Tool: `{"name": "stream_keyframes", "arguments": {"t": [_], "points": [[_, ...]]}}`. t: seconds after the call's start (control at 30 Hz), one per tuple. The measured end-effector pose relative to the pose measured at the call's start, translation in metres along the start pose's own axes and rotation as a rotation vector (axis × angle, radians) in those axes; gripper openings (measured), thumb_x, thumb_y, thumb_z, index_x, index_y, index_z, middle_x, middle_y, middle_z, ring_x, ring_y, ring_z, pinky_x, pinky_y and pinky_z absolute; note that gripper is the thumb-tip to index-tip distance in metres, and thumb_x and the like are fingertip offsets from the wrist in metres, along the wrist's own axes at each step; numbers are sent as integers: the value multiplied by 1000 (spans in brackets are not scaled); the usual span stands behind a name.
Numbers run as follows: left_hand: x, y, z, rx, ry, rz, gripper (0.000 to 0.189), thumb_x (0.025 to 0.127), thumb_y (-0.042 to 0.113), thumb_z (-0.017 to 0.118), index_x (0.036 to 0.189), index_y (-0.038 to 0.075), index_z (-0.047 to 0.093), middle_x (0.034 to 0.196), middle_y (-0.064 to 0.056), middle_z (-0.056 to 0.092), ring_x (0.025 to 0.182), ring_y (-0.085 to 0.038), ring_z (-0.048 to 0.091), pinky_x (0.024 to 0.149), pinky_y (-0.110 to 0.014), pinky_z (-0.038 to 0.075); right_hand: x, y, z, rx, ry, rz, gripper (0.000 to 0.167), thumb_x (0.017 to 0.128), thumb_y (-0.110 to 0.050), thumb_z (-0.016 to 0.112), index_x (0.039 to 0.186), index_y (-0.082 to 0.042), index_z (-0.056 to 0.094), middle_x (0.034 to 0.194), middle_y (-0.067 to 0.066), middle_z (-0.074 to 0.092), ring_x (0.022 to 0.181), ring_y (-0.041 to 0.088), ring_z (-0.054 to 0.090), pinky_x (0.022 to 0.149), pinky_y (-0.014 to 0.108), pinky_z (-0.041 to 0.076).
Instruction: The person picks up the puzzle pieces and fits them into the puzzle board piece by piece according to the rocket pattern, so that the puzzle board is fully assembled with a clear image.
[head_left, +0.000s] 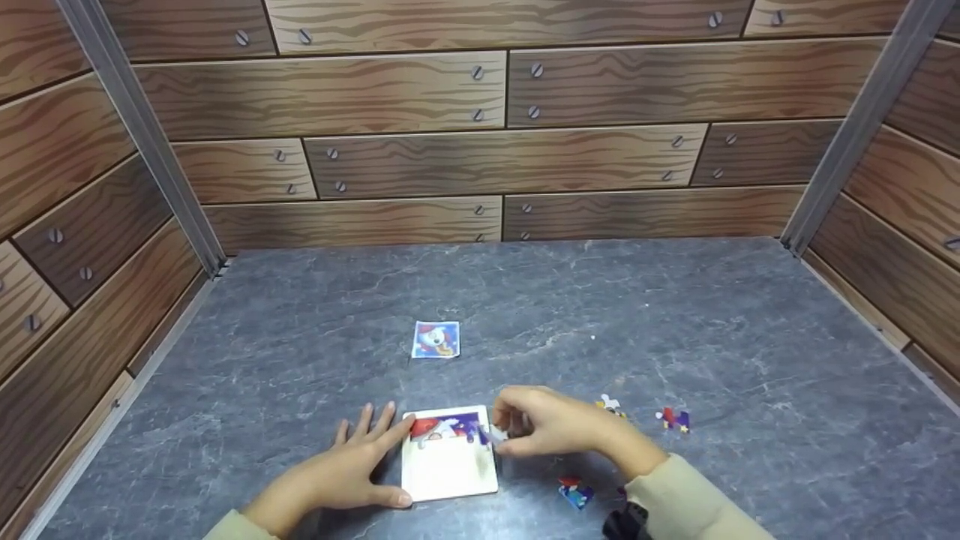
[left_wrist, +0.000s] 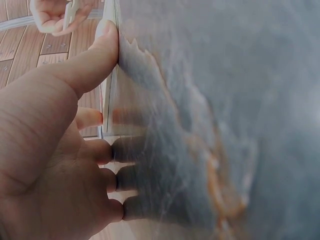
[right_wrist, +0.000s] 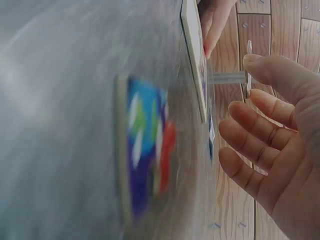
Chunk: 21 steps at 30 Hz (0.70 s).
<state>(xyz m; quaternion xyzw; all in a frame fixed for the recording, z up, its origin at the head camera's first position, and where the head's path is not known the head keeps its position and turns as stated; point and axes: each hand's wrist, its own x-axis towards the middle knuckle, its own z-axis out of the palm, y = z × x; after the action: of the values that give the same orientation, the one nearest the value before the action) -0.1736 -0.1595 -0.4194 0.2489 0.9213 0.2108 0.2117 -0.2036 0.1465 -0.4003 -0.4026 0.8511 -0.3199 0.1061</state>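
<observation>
A square puzzle tray (head_left: 450,476) with a pale rim lies in front of me, its upper part filled with red, white and purple pieces. My left hand (head_left: 352,465) is spread along its left side, index fingertip at the top left corner and thumb at the lower left edge. With thumb and index finger, my right hand (head_left: 555,424) pinches a puzzle piece (head_left: 497,433) over the tray's right rim. The right wrist view shows this puzzle piece (right_wrist: 249,67) edge-on between the fingertips, the other fingers loosely bent.
Loose puzzle pieces lie to the right: a blue and red one (head_left: 576,493), a red and purple one (head_left: 674,420), and a white and yellow one (head_left: 610,405) partly behind my right hand. A small picture card (head_left: 436,340) lies beyond the tray. Wood-patterned walls (head_left: 480,165) enclose the grey table.
</observation>
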Motion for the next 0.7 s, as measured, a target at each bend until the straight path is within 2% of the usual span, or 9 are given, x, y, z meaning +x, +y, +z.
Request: {"name": "stream_keyframes", "arguments": {"t": [0.2, 0.4, 0.7], "points": [[-1, 0, 0, 2, 6, 0, 101, 72, 66, 62, 150, 15, 21, 150, -27, 5, 133, -51, -5, 96, -72, -2, 17, -10, 9, -32, -4, -26, 22, 78, -21, 73, 92, -12, 59, 84, -3, 58, 74, 9, 55, 66, 21, 47], [-4, -2, 1, -9, 33, 46, 100, 74, 63, 63, 149, 13, 21, 150, -28, 5, 132, -53, -5, 94, -74, -2, 31, -20, 19, -62, -21, -49, 22, 78, -20, 73, 93, -13, 59, 87, -8, 57, 78, 6, 55, 70, 18, 46], [-4, 0, 1, -3, 44, 69, 99, 75, 62, 63, 149, 12, 20, 149, -29, 4, 132, -53, -6, 93, -74, -1, 50, -31, 29, -123, -39, -60, 24, 75, -22, 74, 91, -13, 58, 82, -6, 55, 72, 7, 52, 63, 15, 44]]}}
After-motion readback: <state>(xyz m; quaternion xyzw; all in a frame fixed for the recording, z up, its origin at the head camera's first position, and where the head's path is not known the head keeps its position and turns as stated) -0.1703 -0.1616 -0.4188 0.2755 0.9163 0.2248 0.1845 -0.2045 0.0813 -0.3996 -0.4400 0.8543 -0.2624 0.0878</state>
